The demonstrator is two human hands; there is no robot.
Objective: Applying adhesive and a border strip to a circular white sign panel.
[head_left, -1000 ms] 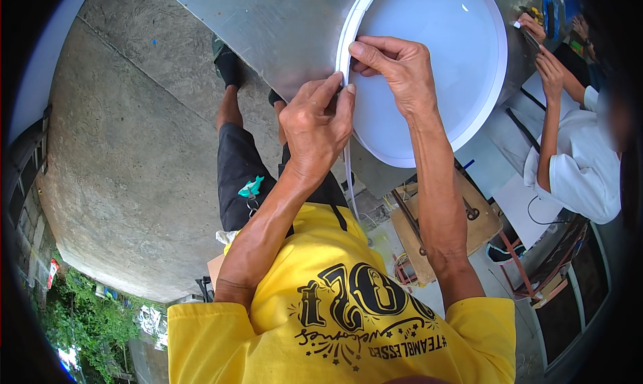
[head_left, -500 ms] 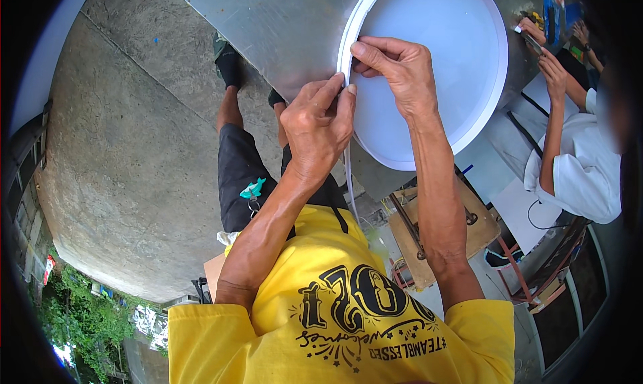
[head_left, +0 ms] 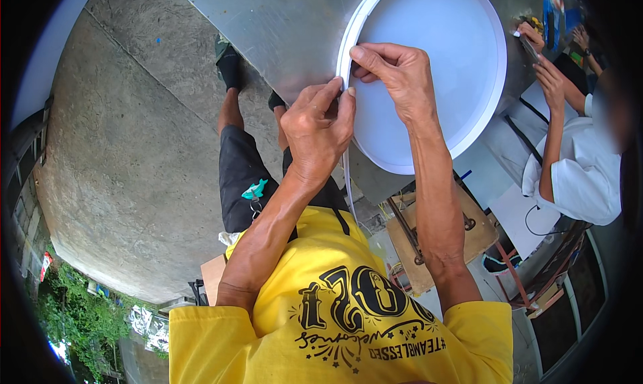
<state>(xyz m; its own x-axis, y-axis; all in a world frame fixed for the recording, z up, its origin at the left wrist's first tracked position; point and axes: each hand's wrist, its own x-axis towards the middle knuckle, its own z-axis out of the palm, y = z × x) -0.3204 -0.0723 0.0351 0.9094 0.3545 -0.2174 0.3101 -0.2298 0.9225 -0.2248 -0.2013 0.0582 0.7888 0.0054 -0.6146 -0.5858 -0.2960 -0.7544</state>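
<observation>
A large round white shallow pan-like piece (head_left: 435, 69) with a raised rim lies on a grey metal table. My right hand (head_left: 400, 76) pinches the near left part of its rim between thumb and fingers. Just below, my left hand (head_left: 318, 126) grips the same edge, thumb inside and fingers outside. A thin white strip (head_left: 348, 183) runs along this rim and hangs down past my left hand toward my shirt. Its part between the fingertips is hidden.
The grey metal table (head_left: 281, 29) ends in a diagonal edge above concrete floor (head_left: 134, 149). A brown wooden board with metal bars (head_left: 432, 240) stands at the lower right. Another person in a white shirt (head_left: 576, 169) works at far right, holding a dark object.
The round piece and my hands sit slightly lower in the picture. Both hands keep their hold on the rim. The other person's hands have shifted a little.
</observation>
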